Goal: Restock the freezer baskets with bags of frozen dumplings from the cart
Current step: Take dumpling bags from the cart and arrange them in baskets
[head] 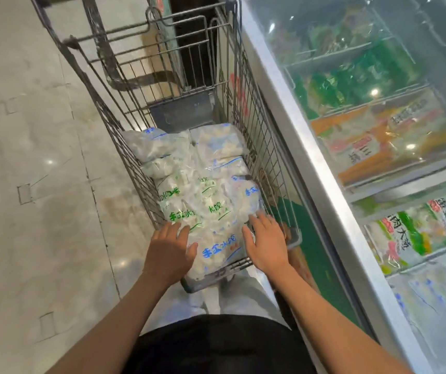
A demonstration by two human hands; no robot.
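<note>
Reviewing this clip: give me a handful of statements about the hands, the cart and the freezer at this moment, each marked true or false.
1. Both hands are on the nearest bag of dumplings in the cart. True: the left hand lies on its left side, the right hand on its right.
2. The freezer stands on the person's left. False: it is on the right, next to the cart.
3. The cart holds only one bag. False: several bags are piled in it.
4. The nearest bag has blue lettering. True.
5. A bag is being lowered into a freezer basket. False: the bag under the hands is inside the cart.
</note>
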